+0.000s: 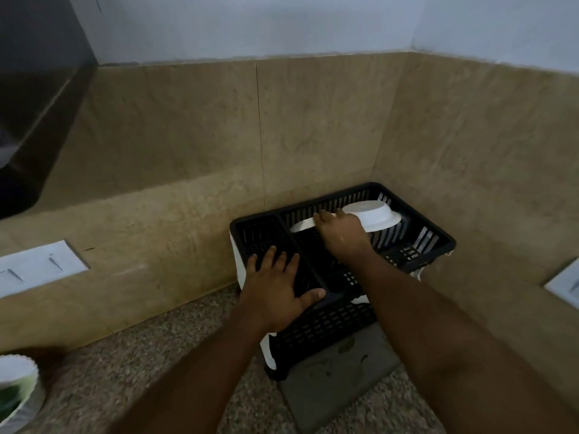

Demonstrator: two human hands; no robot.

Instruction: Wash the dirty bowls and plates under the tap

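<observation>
A black slatted dish rack (438,242) stands in the corner of the counter. Inside it a white bowl (377,216) lies upside down toward the back right. A white plate (302,226) stands on edge just left of the bowl. My right hand (340,234) reaches into the rack, its fingers curled over the plate's rim beside the bowl. My left hand (277,288) lies flat with spread fingers on the rack's left compartment and its dividing wall, holding nothing.
The speckled stone counter (125,377) runs along a tan tiled wall. A grey mat (338,380) lies under the rack's front. A white ribbed container with green inside (18,389) sits at the lower left. White wall outlets (40,264) flank the area.
</observation>
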